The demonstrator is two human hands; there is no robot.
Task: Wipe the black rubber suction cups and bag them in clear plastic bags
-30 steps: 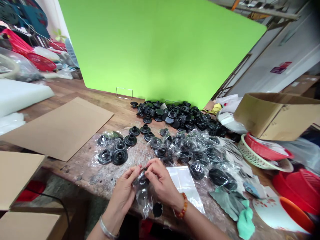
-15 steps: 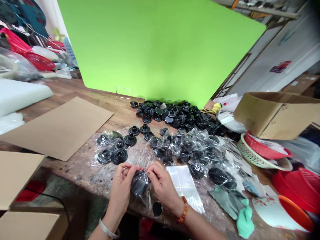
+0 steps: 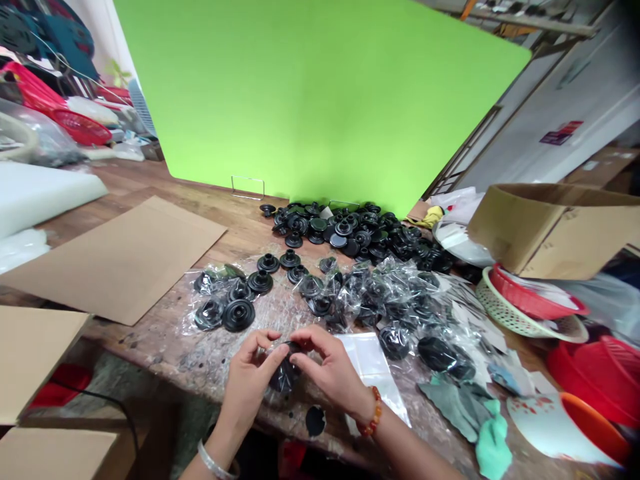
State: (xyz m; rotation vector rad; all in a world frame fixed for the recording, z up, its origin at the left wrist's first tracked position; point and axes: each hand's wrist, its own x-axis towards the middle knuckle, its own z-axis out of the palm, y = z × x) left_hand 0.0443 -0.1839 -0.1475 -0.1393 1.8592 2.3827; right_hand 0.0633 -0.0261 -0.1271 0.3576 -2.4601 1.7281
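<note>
Between my hands, near the table's front edge, is a round black plastic part in a clear plastic bag (image 3: 284, 379). My left hand (image 3: 253, 365) grips its left side, with the thumb across the top. On the other side, my right hand (image 3: 327, 367) holds its upper right edge between thumb and fingers. Flat clear bags (image 3: 373, 363) lie stacked beside and partly under my right forearm. Just beyond my left hand sit an unbagged stepped black disc (image 3: 239, 314) and a bagged one (image 3: 209, 313). Many bagged parts (image 3: 375, 290) are heaped ahead on the right.
Loose black discs (image 3: 345, 230) are piled before a green board (image 3: 320, 100). Brown cardboard (image 3: 125, 260) lies at left. On the right are grey-green gloves (image 3: 465, 413), a white tub (image 3: 545, 423), baskets (image 3: 530, 313) and a cardboard box (image 3: 540, 227).
My fingers have moved from pinching the bag's top edge to wrapping round the bagged part. The part has tilted and shifted slightly right.
</note>
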